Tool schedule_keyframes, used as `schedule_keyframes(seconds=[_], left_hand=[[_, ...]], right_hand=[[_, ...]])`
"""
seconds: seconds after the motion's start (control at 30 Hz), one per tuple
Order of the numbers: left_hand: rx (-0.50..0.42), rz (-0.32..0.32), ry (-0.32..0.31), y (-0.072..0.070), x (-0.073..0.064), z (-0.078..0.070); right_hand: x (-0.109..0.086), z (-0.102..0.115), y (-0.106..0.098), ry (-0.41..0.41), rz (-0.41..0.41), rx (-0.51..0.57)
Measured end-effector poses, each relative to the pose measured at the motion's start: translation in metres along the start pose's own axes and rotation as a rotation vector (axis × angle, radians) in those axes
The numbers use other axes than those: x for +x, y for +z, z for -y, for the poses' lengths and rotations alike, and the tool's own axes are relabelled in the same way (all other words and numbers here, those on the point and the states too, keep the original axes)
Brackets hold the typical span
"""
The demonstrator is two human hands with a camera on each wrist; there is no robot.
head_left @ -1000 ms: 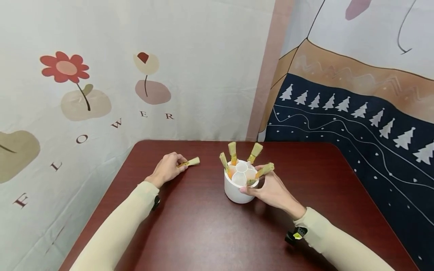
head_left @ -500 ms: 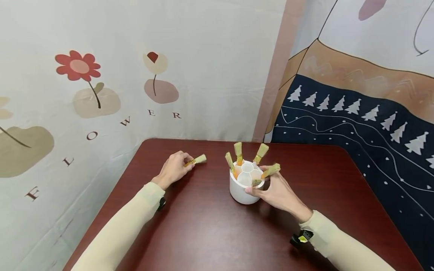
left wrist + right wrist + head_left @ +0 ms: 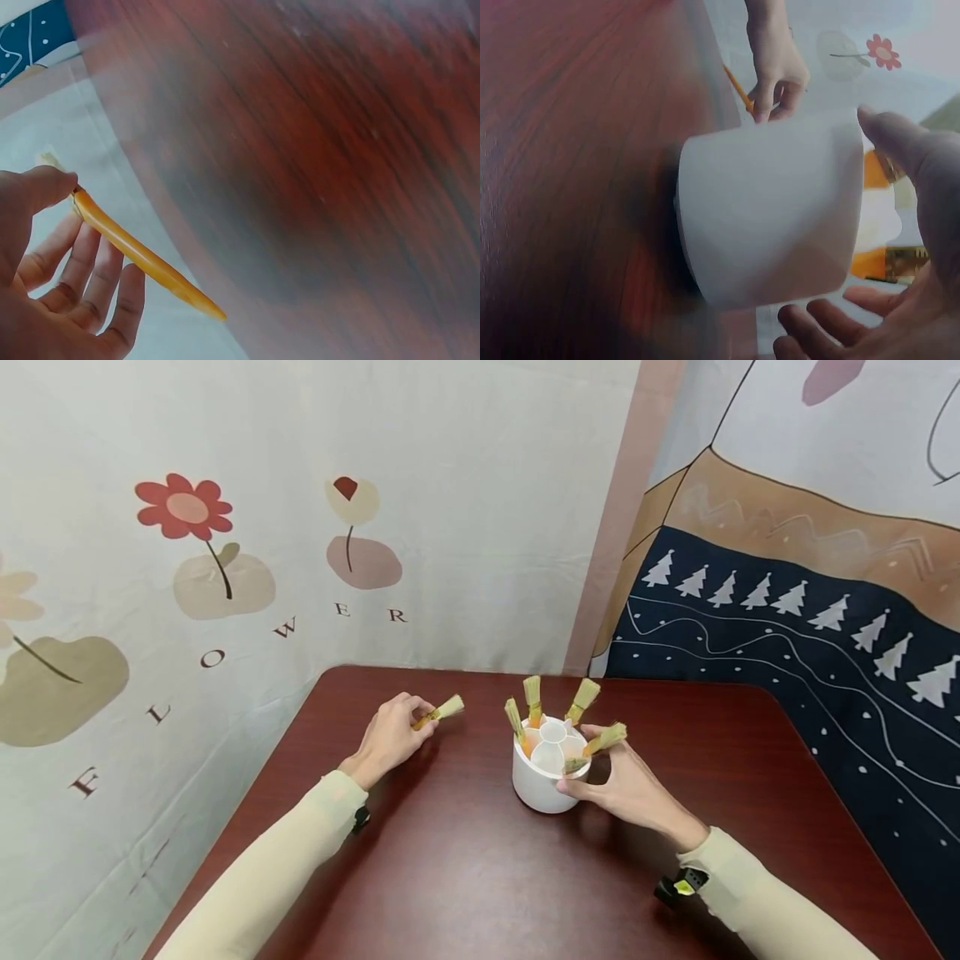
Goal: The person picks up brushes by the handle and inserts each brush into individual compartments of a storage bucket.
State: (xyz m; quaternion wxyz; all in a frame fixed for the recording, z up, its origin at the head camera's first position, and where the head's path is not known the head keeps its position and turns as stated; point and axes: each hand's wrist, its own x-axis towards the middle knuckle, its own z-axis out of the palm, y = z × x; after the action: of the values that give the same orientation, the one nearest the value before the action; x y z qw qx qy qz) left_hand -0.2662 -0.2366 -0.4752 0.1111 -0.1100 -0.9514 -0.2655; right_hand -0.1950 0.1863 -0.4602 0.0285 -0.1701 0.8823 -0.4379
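Observation:
My left hand point(image 3: 392, 732) pinches a flat brush point(image 3: 450, 707) between thumb and fingers near the base of its pale bristles. In the left wrist view the brush's smooth orange handle point(image 3: 142, 255) slants down past the fingers. To the right stands a round white brush holder point(image 3: 542, 790) with petal-shaped compartments. Its rim is gripped by my right hand point(image 3: 637, 787), thumb at the near side and fingers around the far right side. Several similar brushes point(image 3: 532, 693) stand in the holder, bristles up and leaning outward. The right wrist view shows the holder's plain side wall point(image 3: 772, 210).
Both hands work over a dark red wooden table point(image 3: 465, 877) with rounded back corners. Behind its back edge hangs a pale printed cloth point(image 3: 480, 527) with flowers and letters. A dark blue cloth with white trees point(image 3: 795, 643) hangs at the right.
The head view has swung slightly left, so everything sits further right. My left hand has raised the brush a little, and its bristles tilt up more. The right hand keeps holding the holder.

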Motion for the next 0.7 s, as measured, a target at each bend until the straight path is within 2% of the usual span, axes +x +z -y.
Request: schedule_keyframes(seconds=[0.17, 0.4, 0.7], left_hand=[[-0.037, -0.029, -0.003, -0.001, -0.003, -0.012], [-0.094, -0.087, 0.016, -0.001, -0.008, -0.030], [-0.199, -0.151, 0.081, -0.001, -0.016, -0.048]], right_hand=[[0.002, -0.006, -0.006, -0.031, 0.042, 0.013], [0.010, -0.013, -0.013, -0.029, 0.097, 0.040], [0.016, -0.018, -0.016, -0.024, 0.127, 0.072]])
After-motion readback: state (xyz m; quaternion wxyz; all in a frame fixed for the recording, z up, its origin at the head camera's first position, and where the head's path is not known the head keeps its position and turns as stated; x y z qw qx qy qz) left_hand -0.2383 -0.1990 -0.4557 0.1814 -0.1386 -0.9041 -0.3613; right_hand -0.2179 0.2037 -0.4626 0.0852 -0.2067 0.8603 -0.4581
